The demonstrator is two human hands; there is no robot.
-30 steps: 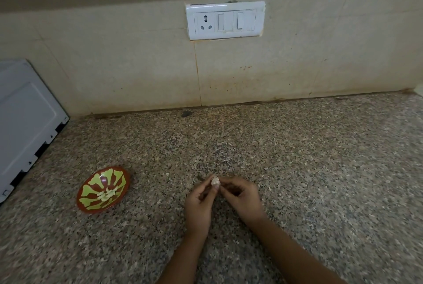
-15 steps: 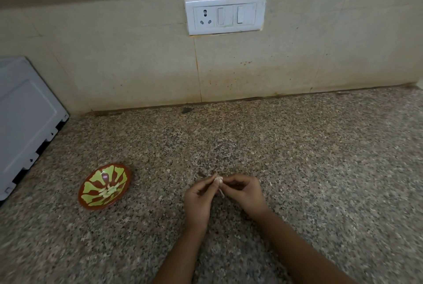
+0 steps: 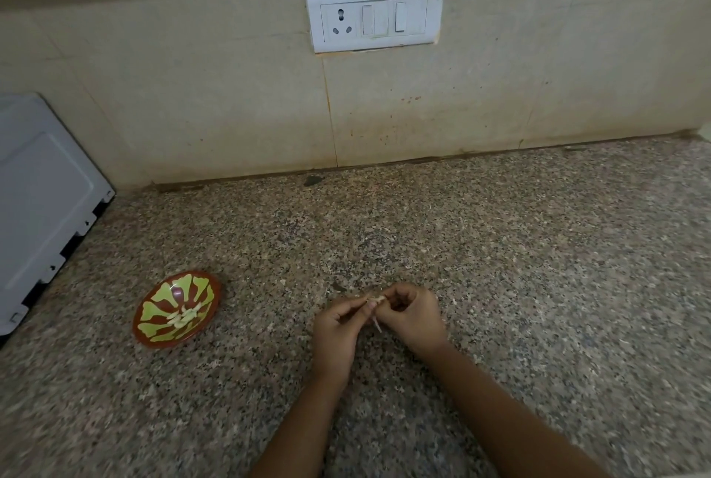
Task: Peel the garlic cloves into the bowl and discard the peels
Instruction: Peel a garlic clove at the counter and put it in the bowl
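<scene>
Left hand (image 3: 334, 327), right hand (image 3: 411, 317) — pinching clove (image 3: 376, 299) (curled)

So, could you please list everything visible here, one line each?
counter: one, speckled granite, under everything.
wall: one, beige tiles, behind counter.
switch plate: one, white, on wall.
appliance: one, white, far left.
bowl: one, red-brown and green, left of hands.
peeled cloves: a few, pale, in bowl.
clove: one, pale, between both hands' fingertips.
peel: one strip, pale, hanging below clove.
left hand: one, pinches clove.
right hand: one, pinches clove.
</scene>
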